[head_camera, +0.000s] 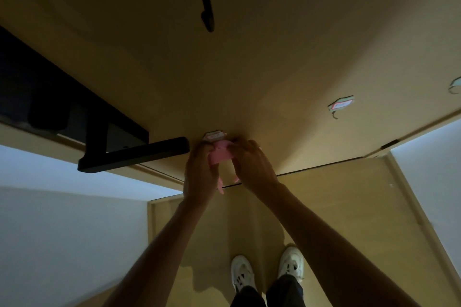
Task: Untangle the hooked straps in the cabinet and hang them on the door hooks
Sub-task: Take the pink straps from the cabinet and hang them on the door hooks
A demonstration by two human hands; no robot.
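Two white shoes [267, 269] stand on the floor below as the left hand [200, 177] and right hand [254, 167], fingers closed, press one pink strap [218, 156] against a door hook [215, 136]; two more hooks [340, 104] sit beyond.

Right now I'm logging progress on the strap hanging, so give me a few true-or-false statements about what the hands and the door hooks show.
1. Both hands, left and right, are on the pink strap. True.
2. The strap is held up at the door hook beside the black door handle. True.
3. The strap is blue. False: it is pink.
4. The hook further right already carries a strap. False: nothing hangs from it.
5. The person wears black boots. False: the shoes are white.
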